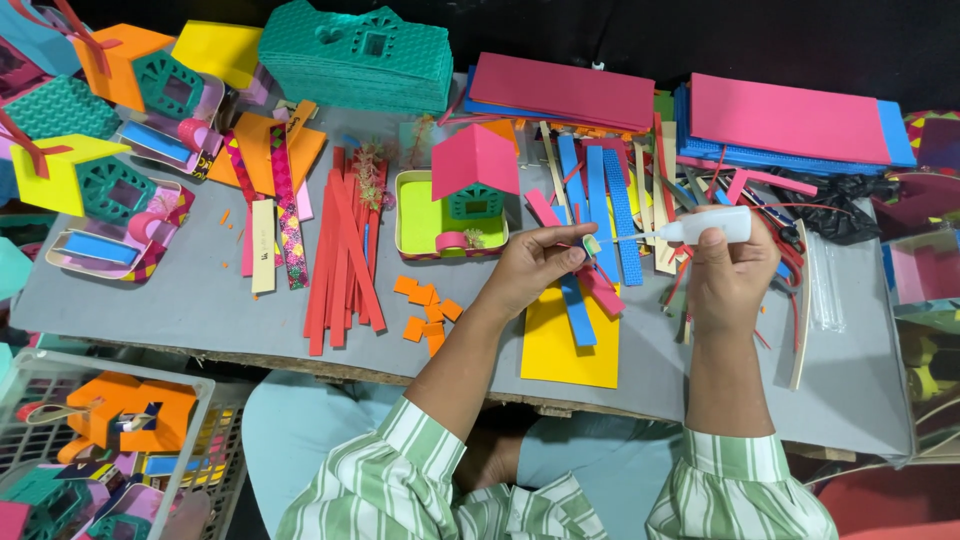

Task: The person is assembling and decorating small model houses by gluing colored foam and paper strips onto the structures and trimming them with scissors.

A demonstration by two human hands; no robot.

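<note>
Left hand (535, 262) pinches a small pale foam piece (591, 244) between thumb and fingertips, held above the grey table (150, 310), while the right hand (728, 268) is wrapped around a white glue bottle (712, 227) laid sideways, its thin nozzle pointing at that piece and nearly touching it. Just beside the left hand stands a half-built model house (472, 180) with a pink roof and a green window front, seated in a lime-green tray (415, 222); it already has walls, roof and a small pink roll at its front. Below the hands lie a yellow sheet (560, 355) and blue strips (578, 315), and further left a bundle of red strips (340, 260) and a scatter of small orange squares (425, 310), all loose and unglued. Finished houses in orange and yellow (110, 120) sit at the far left, and more fill a wire basket (110, 440) at the table's near edge, so several pieces look complete while this one seems to lack its last trimmings. Stacks of pink, blue and teal foam sheets (560, 90) line the back.
</note>
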